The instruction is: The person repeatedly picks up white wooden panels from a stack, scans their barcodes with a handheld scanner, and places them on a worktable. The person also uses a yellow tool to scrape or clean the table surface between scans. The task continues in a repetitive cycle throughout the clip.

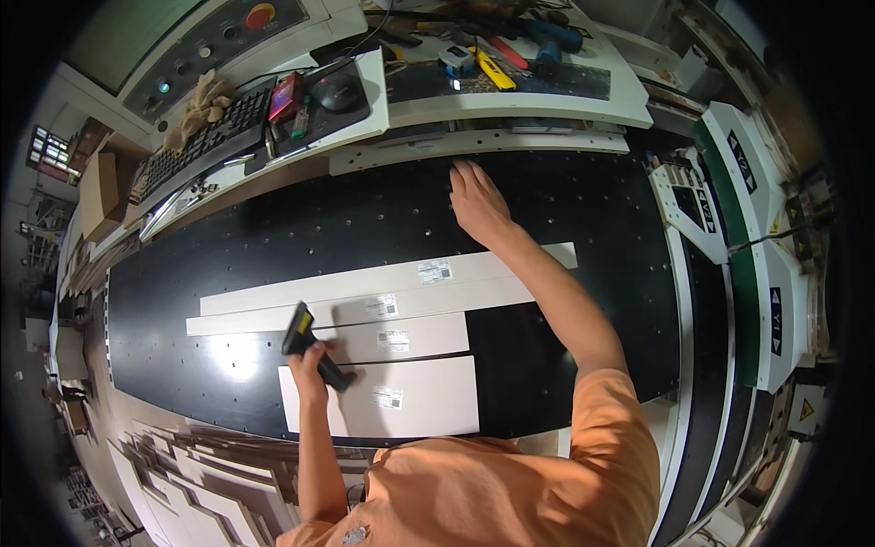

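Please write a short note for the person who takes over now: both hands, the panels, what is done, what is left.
Left hand holds a black handheld scanner over the pale panels.
Right hand lies flat and empty on the black table, past the panels.
Four panels lie side by side, each with a label.
Which labels are scanned cannot be told; check all.

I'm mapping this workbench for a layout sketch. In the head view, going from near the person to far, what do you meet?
Nearest pale board → left hand holding the black handheld scanner → two long pale boards → bare black table → right hand flat on it → white strip → mouse → red round button.
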Motion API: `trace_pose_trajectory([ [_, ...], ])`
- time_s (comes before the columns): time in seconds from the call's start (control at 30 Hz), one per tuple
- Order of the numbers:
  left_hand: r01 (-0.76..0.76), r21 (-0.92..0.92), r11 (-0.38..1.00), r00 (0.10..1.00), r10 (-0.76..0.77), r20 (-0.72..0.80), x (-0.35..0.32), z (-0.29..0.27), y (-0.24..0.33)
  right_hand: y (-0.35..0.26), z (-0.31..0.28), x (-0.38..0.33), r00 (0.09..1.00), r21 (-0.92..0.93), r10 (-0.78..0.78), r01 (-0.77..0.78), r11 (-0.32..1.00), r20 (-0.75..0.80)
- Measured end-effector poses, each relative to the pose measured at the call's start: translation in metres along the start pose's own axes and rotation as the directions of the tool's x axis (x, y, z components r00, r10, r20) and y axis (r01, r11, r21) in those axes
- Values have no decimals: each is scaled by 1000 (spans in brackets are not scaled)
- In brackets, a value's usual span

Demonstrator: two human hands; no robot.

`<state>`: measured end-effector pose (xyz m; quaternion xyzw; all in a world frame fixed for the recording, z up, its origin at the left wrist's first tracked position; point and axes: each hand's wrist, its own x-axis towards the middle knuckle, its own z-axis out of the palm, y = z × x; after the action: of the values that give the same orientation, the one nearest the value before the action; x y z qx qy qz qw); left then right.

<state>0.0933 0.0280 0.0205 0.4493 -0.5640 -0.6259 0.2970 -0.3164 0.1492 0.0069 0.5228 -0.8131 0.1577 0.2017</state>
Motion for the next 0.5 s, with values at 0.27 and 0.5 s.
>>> trace_pose_trajectory([
  [0.27,310,1,951,949,-310,-60,-133,-45,4,53,54,62,949,-108,281,-267,958,143],
  [0.5,263,88,961,952,-274,138,-165,-42,-7,49,-33,5,940,174,-126,72,982,318],
])
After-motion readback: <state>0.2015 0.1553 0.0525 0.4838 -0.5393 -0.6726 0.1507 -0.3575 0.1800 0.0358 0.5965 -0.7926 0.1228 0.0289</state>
